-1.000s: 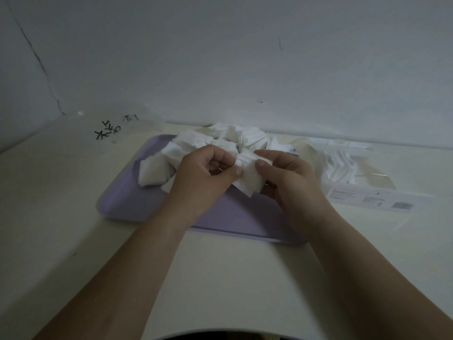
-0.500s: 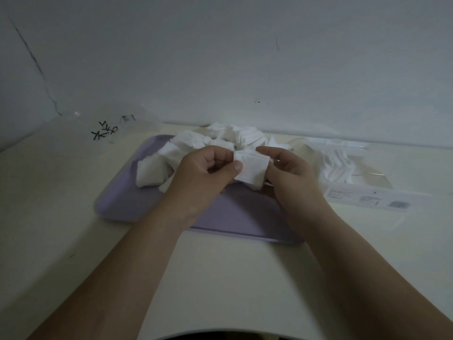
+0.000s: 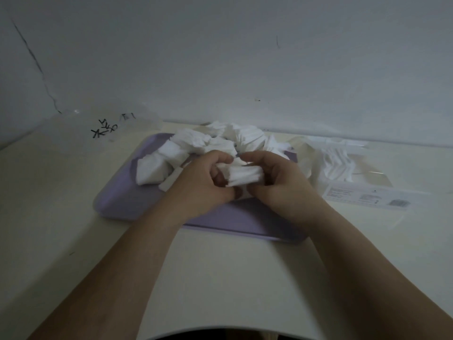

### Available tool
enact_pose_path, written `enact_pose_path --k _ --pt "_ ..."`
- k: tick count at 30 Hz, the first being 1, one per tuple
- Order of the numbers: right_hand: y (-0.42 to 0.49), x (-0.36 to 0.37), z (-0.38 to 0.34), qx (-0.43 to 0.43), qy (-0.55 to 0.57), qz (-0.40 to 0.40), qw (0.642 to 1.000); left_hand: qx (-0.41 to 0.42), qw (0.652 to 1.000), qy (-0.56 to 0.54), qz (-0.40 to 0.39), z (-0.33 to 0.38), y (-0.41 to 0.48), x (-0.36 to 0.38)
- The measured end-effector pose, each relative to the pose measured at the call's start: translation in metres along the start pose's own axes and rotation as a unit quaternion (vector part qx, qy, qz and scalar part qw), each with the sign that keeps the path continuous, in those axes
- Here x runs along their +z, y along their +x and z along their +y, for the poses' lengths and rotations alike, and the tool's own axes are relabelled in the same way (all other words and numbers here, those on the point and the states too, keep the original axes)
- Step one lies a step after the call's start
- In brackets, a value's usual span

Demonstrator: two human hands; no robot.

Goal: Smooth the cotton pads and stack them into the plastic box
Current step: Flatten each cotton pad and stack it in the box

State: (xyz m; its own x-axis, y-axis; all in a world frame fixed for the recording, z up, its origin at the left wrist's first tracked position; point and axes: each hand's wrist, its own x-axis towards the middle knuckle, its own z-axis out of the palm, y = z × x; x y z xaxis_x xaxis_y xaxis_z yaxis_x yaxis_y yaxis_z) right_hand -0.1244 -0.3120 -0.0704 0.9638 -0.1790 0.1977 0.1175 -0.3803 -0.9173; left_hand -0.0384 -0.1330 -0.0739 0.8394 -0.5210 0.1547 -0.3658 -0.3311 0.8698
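A small stack of white cotton pads (image 3: pixel 245 176) is pinched edge-on between my left hand (image 3: pixel 203 185) and my right hand (image 3: pixel 279 182), just above the middle of a lilac tray (image 3: pixel 117 197). A loose heap of crumpled cotton pads (image 3: pixel 215 143) lies on the far half of the tray. A clear plastic box (image 3: pixel 362 177) sits to the right of the tray with white cotton pads (image 3: pixel 338 165) inside it; its walls are hard to make out.
A white label (image 3: pixel 367 196) lies along the box's near side. A clear plastic bag with black writing (image 3: pixel 103 130) rests at the back left by the wall. The wall runs close behind the tray.
The pads between my hands have turned from a flat face-on sheet to an edge-on stack and sunk lower toward the tray. Both hands have closed more tightly around them.
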Motion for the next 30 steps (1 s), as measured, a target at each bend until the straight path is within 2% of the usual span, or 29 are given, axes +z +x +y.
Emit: enact_pose_path --k 2,4,7,10,14,19,23,26,28,30 --pt "-0.001 -0.001 0.000 0.005 -0.026 -0.026 0.999 0.019 0.999 0.024 -0.018 0.000 0.000 0.000" --pt "-0.001 0.002 0.000 0.020 -0.002 -0.026 0.999 0.029 0.999 0.019 -0.024 0.001 0.000 -0.001" --pt "0.001 0.006 -0.003 0.047 0.074 0.031 0.996 0.033 0.998 0.036 -0.035 0.002 -0.001 -0.003" --pt "0.002 0.015 -0.004 0.038 0.056 0.098 0.993 0.025 0.998 0.033 -0.044 0.006 -0.003 -0.002" --pt "0.006 0.020 0.001 0.042 0.043 0.130 0.990 0.018 0.999 0.004 -0.040 0.006 -0.003 0.001" --pt "0.006 0.029 -0.005 0.053 0.074 0.125 0.988 0.025 0.998 0.005 -0.054 0.007 -0.003 0.007" --pt "0.008 0.034 -0.009 0.088 0.191 0.076 0.975 0.046 0.995 0.067 -0.064 0.006 -0.004 0.014" --pt "0.006 0.026 -0.011 0.100 0.273 0.052 0.955 0.038 0.997 0.055 -0.042 0.007 -0.004 0.010" --pt "0.006 0.017 -0.009 0.077 0.253 0.046 0.963 0.032 0.998 0.039 -0.023 0.010 -0.005 0.006" --pt "0.004 0.009 -0.007 0.040 0.185 0.025 0.982 0.018 1.000 0.019 -0.008 0.011 -0.006 0.003"
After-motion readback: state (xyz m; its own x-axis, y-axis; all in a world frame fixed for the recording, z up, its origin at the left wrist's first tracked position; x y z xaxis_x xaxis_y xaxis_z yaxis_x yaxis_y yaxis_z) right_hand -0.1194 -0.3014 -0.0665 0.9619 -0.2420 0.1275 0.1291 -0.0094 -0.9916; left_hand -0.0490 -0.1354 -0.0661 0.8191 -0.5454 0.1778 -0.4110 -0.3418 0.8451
